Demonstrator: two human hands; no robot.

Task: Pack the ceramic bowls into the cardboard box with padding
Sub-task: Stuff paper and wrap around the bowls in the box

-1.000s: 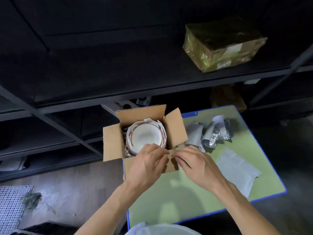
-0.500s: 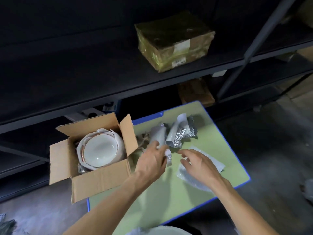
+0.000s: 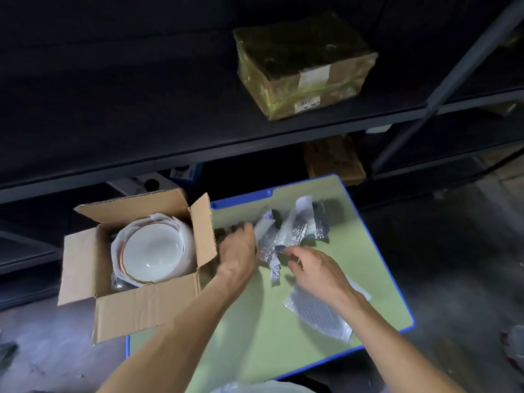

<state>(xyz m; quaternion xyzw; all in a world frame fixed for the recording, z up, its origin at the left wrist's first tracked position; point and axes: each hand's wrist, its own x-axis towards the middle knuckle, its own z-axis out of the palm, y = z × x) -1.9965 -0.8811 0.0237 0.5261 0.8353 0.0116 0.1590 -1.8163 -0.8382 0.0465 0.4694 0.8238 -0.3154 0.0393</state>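
Bowls: I see the ceramic bowls (image 3: 151, 252) inside the cardboard box (image 3: 147, 307).
Edges: the box hangs over the surface (image 3: 255, 336) at its left edge.
Hands: my left hand (image 3: 238, 255) is on the padding pile (image 3: 295, 234), but I cannot tell its grip. My right hand (image 3: 317, 270) is loose and apart from it.
Label: the sticker on the parcel (image 3: 303, 66) is too blurry to read.

Dim storeroom, dark metal shelves (image 3: 255, 143) along the wall.
A taped parcel (image 3: 306, 66) sits on one shelf, a brown box (image 3: 334, 160) below; a green, blue-edged table (image 3: 255, 321) stands on grey floor (image 3: 453, 251).

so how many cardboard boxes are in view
3: open box at the table's edge, taped box on the shelf, plain box below it; others may be hidden in the dark.
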